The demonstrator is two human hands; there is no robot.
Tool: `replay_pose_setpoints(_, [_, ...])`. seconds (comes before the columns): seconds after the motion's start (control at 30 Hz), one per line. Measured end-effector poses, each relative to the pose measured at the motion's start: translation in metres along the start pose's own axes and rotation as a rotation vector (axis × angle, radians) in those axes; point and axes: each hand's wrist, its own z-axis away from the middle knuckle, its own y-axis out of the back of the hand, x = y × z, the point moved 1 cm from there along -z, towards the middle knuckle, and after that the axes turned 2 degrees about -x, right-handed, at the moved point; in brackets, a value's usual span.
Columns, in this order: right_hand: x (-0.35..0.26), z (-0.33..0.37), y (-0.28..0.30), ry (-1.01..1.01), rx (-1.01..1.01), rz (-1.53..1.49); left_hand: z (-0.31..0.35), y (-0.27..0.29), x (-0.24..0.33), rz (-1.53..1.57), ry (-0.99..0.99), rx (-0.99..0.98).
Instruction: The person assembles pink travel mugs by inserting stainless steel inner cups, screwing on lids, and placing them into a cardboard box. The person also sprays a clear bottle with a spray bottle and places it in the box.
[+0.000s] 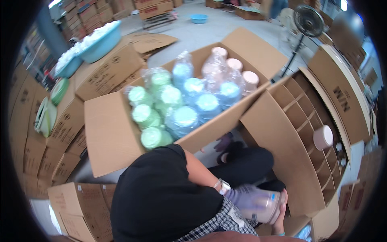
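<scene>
Low at the lower right of the head view, I hold a clear plastic jar (262, 213) with a pinkish rim, tilted on its side. My left hand (242, 197), in a light purple glove with a watch above it, presses on the jar's near side. The bare fingers of my right hand (281, 209) curve round the other end. Motion blurs the jar and both hands a little. A small blue patch shows on the jar. Beside it stands a cardboard box with dividers (296, 105), and a pink-lidded jar (323, 137) sits in one compartment.
Ahead, an open carton (217, 128) holds several bagged jars with green (152, 137), blue (186, 117) and pink (250, 77) lids. Stacked cartons (109, 76) on the left carry blue tubs (100, 42) of white items. A fan (308, 21) stands at the far right.
</scene>
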Motion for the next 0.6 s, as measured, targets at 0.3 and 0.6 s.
replay_pose_setpoints(0.3, [-0.028,-0.003,-0.031,0.099,-0.108,0.336,-0.026,0.064,0.035,0.177,0.395,-0.368])
replay_pose_setpoints(0.6, [-0.061,-0.007,-0.047,0.508,-0.286,0.973,-0.034,0.094,-0.025,0.690,0.349,-0.577])
